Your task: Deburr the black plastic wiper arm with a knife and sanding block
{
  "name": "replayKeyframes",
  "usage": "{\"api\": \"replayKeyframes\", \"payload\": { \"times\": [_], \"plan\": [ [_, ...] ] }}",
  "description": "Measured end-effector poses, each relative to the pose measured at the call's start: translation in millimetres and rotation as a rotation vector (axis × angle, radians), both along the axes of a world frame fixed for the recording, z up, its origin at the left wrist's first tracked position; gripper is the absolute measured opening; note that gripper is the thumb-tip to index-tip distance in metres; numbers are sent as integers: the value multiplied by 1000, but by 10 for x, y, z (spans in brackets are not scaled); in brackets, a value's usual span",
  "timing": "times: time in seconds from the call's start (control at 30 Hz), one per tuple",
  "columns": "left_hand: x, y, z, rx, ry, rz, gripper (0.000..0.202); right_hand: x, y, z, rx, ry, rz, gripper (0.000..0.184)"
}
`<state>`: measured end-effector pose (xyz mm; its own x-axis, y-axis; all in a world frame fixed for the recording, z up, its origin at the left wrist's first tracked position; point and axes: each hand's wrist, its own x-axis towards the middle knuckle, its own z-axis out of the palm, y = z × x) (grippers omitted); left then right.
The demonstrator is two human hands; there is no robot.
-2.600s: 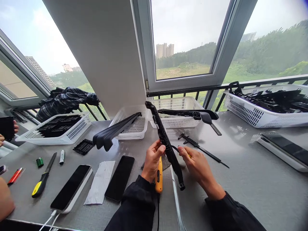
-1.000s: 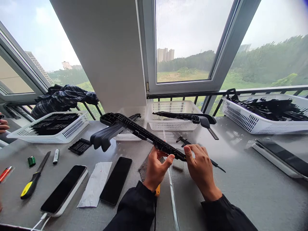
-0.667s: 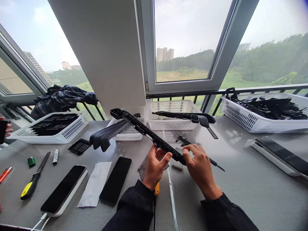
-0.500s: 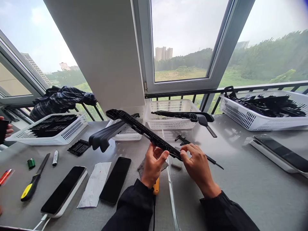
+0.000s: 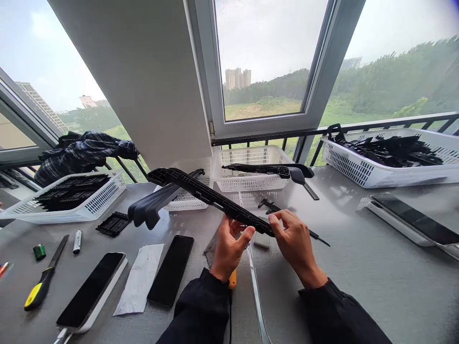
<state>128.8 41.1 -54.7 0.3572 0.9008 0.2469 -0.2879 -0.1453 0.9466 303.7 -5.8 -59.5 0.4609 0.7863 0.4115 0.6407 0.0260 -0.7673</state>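
A long black ribbed plastic part [image 5: 204, 193] is held up over the table, slanting from upper left to lower right. My left hand [image 5: 231, 248] grips its underside near the lower end, thumb in front. My right hand [image 5: 292, 239] pinches the lower right tip. Beneath my left hand lie a grey cloth [image 5: 211, 248] and a yellow-orange tool handle [image 5: 233, 278], both partly covered. Behind my right hand lies a black caliper [image 5: 268, 206], partly hidden. A small whitish block [image 5: 262, 240] lies between my hands on the table.
White baskets [image 5: 103, 198] stand along the back; several hold black parts. Grey-black curved parts [image 5: 154, 203] stick out of a middle basket. On the left lie a yellow-black knife-like tool [image 5: 45, 282], a marker-like tube [image 5: 77, 241], paper [image 5: 138, 282] and phones [image 5: 171, 270]. Another phone [image 5: 416, 217] rests at right.
The view has shifted slightly to the right. The other person's hand with a black piece at the far left has almost left the picture. Both my hands keep their hold.
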Motion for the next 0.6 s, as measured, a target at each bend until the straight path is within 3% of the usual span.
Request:
{"api": "replayKeyframes", "payload": {
  "times": [0.2, 0.37, 0.6],
  "plan": [
    [4, -29, -4, 18, 27, 3, 38, -5, 3, -12, 3, -1, -13, 40],
    [-10, -7, -9, 18, 28, -13, 41, -22, -13, 23, -19, -9, 87, 25],
    [-24, 16, 2, 20, 32, -38, 48, 29, 0, 44, -75, 49, 167, 24]
  ]
}}
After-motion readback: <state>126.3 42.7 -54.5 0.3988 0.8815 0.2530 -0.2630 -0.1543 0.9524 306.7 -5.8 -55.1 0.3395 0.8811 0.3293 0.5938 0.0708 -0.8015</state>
